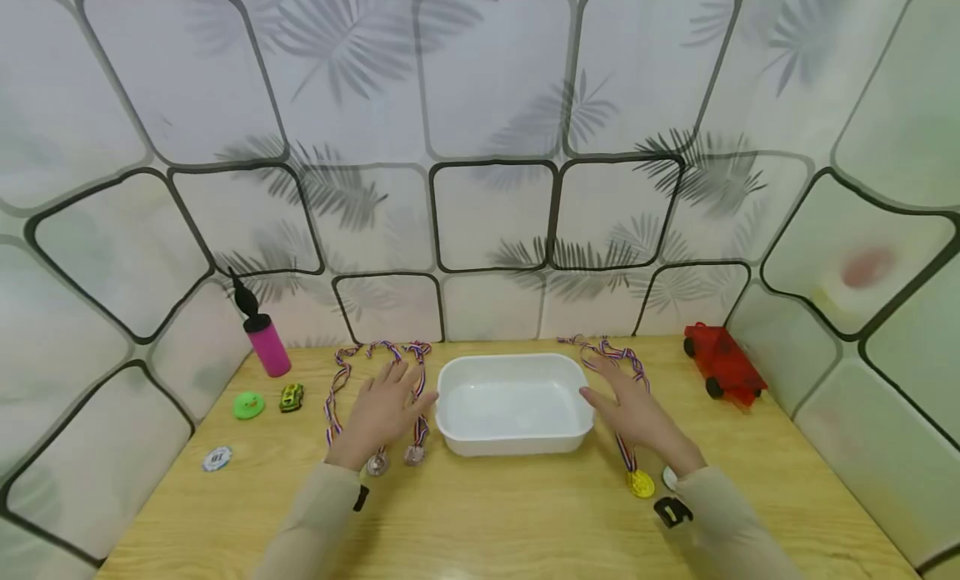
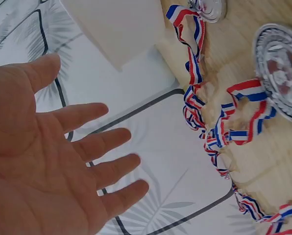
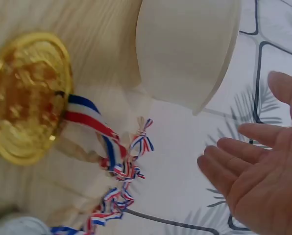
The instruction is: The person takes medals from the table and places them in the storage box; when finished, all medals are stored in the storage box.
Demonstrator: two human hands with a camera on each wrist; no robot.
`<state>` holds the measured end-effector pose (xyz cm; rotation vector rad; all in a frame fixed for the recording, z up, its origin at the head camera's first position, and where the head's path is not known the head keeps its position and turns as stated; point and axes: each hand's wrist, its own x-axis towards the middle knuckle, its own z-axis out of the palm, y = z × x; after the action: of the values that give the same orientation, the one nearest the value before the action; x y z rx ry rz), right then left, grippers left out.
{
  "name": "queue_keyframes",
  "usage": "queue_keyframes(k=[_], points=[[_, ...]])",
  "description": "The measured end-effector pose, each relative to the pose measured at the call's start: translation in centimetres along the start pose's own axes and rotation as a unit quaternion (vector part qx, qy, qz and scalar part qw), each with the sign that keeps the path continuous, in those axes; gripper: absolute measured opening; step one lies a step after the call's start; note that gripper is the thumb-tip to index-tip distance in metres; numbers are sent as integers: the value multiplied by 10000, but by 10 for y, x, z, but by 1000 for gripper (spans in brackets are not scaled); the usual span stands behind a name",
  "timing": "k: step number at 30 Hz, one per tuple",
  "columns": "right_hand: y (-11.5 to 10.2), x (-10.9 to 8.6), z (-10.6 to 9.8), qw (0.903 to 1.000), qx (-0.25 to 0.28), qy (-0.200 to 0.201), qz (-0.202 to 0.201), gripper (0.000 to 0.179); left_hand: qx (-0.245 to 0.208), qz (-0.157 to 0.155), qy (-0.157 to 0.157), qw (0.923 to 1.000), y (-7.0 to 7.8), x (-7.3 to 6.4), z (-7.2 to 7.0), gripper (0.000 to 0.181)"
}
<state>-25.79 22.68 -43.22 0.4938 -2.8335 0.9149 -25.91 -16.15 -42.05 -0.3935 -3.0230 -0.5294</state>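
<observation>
A white plastic basin point(image 1: 514, 447) sits at mid-table between my two hands. My left hand point(image 1: 382, 409), fingers spread, hovers over striped ribbons just left of the basin, its thumb overlapping the rim in the head view. My right hand point(image 1: 637, 417) mirrors it on the other side, thumb at the right rim. Neither hand holds anything. Two silver medals point(image 1: 415, 455) point(image 2: 283, 73) lie below the left hand on red, white and blue ribbons. A gold medal point(image 1: 641, 483) point(image 3: 31, 98) lies below the right hand, with a silver medal point(image 1: 669, 478) partly hidden by the wrist.
At the left stand a pink pump point(image 1: 268, 347) with a black top, a green duck toy point(image 1: 248, 405), a small yellow-green toy car point(image 1: 291, 397) and a round token point(image 1: 217, 458). A red toy vehicle point(image 1: 723, 363) is at the back right. Patterned fabric walls point(image 1: 495, 213) enclose the table.
</observation>
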Motion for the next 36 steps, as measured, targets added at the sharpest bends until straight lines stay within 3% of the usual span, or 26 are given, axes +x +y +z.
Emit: queue_keyframes(k=[3, 6, 10, 16, 21, 26, 32, 36], points=[[4, -1, 0, 9951, 975, 104, 132, 60, -554, 109, 22, 9984, -9, -4, 0, 59], [8, -3, 1, 9859, 1627, 4, 382, 56, -1151, 403, -140, 9924, -20, -9, 0, 49], [12, -5, 1, 9683, 2391, -221, 685, 54, -1691, 874, -454, 9807, -33, -13, 0, 35], [18, -6, 2, 9388, 3308, -639, 722, 51, -2153, 1207, -706, 9665, -48, -11, 6, 29], [21, -6, 8, 9269, 3542, -906, 848, 52, -2599, 1362, -1259, 9477, -54, -7, 9, 23], [21, -7, 12, 9222, 3595, -973, 1038, 52, -2817, 1412, -1861, 9306, -57, -4, 14, 30], [20, -7, 12, 9237, 3543, -914, 1138, 49, -2852, 1198, -2326, 9221, -54, -2, 16, 37], [20, -7, 13, 9233, 3529, -877, 1235, 48, -2659, 1148, -2417, 9261, -48, -2, 17, 36]])
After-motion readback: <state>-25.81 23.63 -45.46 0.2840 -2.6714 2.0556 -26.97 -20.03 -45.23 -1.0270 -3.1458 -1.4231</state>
